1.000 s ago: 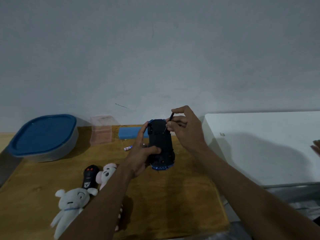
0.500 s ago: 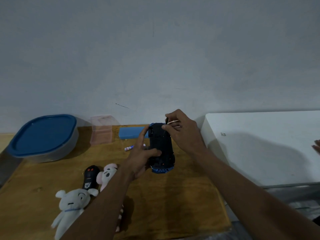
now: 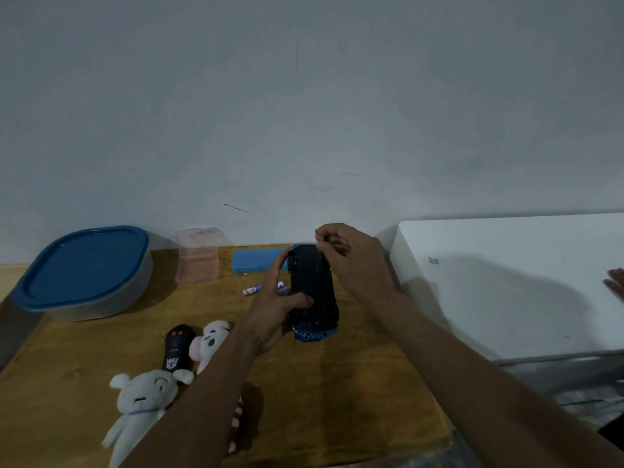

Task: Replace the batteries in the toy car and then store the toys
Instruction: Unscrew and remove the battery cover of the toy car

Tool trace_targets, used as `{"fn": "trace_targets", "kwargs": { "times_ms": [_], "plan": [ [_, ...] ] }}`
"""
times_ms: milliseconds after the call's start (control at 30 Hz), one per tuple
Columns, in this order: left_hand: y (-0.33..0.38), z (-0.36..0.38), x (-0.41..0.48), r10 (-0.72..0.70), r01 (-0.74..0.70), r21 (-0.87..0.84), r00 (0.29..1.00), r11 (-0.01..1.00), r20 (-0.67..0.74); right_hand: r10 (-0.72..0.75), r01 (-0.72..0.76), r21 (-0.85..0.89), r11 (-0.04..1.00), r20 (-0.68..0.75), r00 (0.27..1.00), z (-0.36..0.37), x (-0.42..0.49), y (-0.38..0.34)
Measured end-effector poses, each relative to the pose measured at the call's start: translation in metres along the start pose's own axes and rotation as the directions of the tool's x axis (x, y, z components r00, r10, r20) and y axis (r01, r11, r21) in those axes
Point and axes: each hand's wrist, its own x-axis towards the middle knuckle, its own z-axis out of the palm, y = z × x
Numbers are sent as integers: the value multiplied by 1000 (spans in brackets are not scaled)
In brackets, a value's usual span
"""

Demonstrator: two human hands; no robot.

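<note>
The blue toy car (image 3: 312,292) is held upside down above the wooden table (image 3: 337,400), its black underside facing me. My left hand (image 3: 273,309) grips its left side, thumb across the underside. My right hand (image 3: 354,261) pinches a small thin tool at the car's far end; the tool is mostly hidden by my fingers. Two batteries (image 3: 261,288) lie on the table behind my left hand. A black remote (image 3: 177,347), a pink plush (image 3: 211,346) and a white plush (image 3: 141,403) lie at the front left.
A blue-lidded storage tub (image 3: 84,271) stands at the back left, a clear pink box (image 3: 197,256) and a blue flat box (image 3: 256,260) beside it along the wall. A white table (image 3: 506,282) adjoins on the right, with another person's fingers (image 3: 614,282) at its right edge.
My right hand has lowered from above the car's far end onto it, bringing the thin tool down against the underside. My left hand keeps the same hold on the car.
</note>
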Motion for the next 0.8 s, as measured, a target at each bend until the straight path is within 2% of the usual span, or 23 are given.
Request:
{"fn": "trace_targets", "kwargs": {
  "times_ms": [233, 500, 800],
  "plan": [
    [-4, 2, -4, -15, 15, -6, 1000, 1000, -5, 4, -2, -38, 999, 47, 999, 2, -5, -1],
    [-7, 5, -9, -13, 13, -16, 1000, 1000, -10, 28, -25, -78, 997, 37, 999, 2, -11, -1],
    [-11, 8, -14, -27, 26, -45, 999, 999, -18, 96, -94, -26, 995, 87, 992, 1, -18, 0]
  ]
}}
